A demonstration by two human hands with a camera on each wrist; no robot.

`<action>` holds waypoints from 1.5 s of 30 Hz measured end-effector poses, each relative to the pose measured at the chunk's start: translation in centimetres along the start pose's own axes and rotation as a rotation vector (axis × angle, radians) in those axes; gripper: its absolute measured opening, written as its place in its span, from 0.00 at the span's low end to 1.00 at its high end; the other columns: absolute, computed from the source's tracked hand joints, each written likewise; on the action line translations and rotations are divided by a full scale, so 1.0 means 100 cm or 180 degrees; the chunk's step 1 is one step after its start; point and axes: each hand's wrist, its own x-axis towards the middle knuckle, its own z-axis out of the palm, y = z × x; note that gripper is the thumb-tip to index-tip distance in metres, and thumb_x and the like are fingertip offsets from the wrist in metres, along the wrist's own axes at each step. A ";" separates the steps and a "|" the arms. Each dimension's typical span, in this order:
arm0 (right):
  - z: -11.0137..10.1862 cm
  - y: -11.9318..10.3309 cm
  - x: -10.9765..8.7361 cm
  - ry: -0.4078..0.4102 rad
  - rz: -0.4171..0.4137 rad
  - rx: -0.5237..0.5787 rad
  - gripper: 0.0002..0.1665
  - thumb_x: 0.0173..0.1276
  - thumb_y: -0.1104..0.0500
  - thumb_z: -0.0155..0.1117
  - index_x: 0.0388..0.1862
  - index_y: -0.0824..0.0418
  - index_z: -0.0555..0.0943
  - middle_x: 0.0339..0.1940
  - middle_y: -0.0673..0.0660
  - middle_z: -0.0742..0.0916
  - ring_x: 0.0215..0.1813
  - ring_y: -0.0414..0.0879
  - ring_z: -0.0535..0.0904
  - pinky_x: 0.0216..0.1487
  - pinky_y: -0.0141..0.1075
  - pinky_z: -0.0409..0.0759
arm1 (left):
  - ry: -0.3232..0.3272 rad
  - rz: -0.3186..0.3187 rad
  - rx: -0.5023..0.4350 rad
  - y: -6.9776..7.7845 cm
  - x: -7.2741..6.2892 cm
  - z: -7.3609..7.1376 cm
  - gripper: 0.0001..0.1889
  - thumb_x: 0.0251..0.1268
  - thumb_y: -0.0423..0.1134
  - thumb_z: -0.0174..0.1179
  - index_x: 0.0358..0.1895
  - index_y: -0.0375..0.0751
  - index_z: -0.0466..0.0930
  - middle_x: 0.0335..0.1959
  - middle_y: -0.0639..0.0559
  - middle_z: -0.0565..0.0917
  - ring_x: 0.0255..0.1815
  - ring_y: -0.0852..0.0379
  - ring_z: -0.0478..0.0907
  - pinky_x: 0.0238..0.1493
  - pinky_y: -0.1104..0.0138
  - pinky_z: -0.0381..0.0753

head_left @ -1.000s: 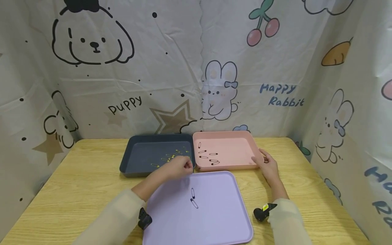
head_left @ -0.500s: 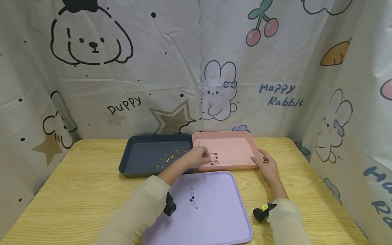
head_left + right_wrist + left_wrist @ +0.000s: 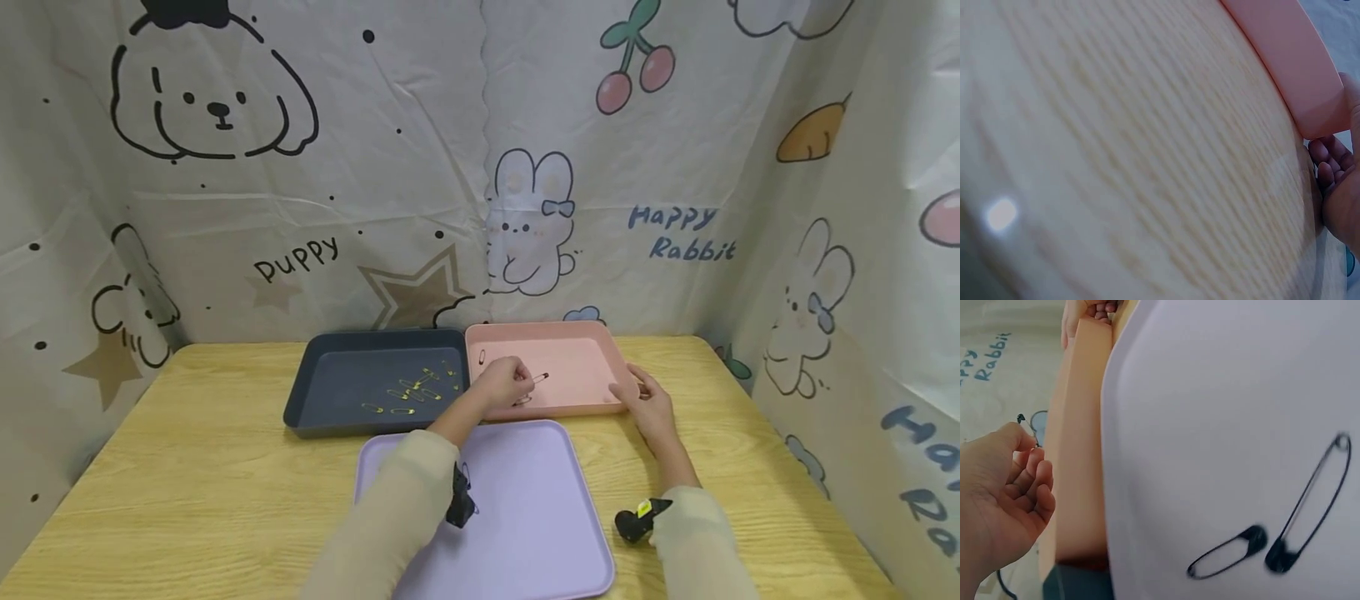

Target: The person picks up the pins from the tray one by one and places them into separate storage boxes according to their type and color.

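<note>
My left hand [image 3: 507, 383] is over the pink tray [image 3: 577, 358], pinching a black safety pin [image 3: 1025, 423] between thumb and forefinger. The pin's dark head sticks out past the fingertips. Beneath and beside that hand lie other black safety pins, mostly hidden; one pin [image 3: 482, 357] shows near the tray's left wall. My right hand [image 3: 649, 408] holds the pink tray at its front right corner, thumb at the rim and curled fingers outside. Two black safety pins lie on the lilac tray [image 3: 540, 517]; the left wrist view shows a smaller pin [image 3: 1225, 553] and a larger pin [image 3: 1310, 506].
A dark blue-grey tray [image 3: 337, 383] stands left of the pink one, with several gold safety pins [image 3: 415, 390] in its right half. Both back trays stand near a printed curtain [image 3: 420, 167]. All three trays rest on a wooden table [image 3: 187, 467].
My left hand has moved right, from the dark tray's right edge to over the pink tray, where a pin now shows at its fingertips. The right hand keeps its place on the tray corner.
</note>
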 end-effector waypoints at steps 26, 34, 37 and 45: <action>0.001 0.002 0.001 0.0013 -0.0039 -0.0045 0.39 0.62 0.46 0.63 0.70 0.53 0.64 0.43 0.53 0.73 0.40 0.38 0.66 0.34 0.24 0.68 | 0.0192 -0.0366 -0.0702 -0.015 0.016 0.020 0.05 0.63 0.34 0.50 0.37 0.36 0.73 0.30 0.48 0.76 0.29 0.58 0.80 0.30 0.71 0.78; 0.000 -0.001 0.002 -0.0006 -0.0012 -0.0081 0.38 0.63 0.45 0.62 0.70 0.51 0.64 0.46 0.56 0.73 0.41 0.41 0.65 0.34 0.23 0.67 | 0.0360 -0.0306 -0.0422 -0.014 0.017 0.009 0.08 0.65 0.38 0.51 0.41 0.38 0.76 0.36 0.48 0.76 0.36 0.56 0.73 0.42 0.65 0.73; 0.000 -0.002 0.003 -0.0016 -0.0020 -0.0080 0.38 0.63 0.45 0.62 0.71 0.52 0.64 0.45 0.55 0.72 0.41 0.40 0.65 0.33 0.23 0.66 | 0.0337 -0.0238 -0.0307 -0.012 0.014 0.004 0.09 0.65 0.39 0.52 0.42 0.39 0.76 0.36 0.49 0.76 0.35 0.57 0.71 0.39 0.67 0.72; -0.001 -0.001 0.002 -0.0063 0.0002 -0.0101 0.40 0.63 0.45 0.62 0.71 0.53 0.62 0.47 0.55 0.72 0.43 0.41 0.64 0.36 0.25 0.66 | 0.0070 -0.0124 -0.0108 -0.007 0.002 -0.008 0.11 0.66 0.41 0.54 0.46 0.39 0.77 0.35 0.49 0.75 0.22 0.60 0.69 0.22 0.72 0.69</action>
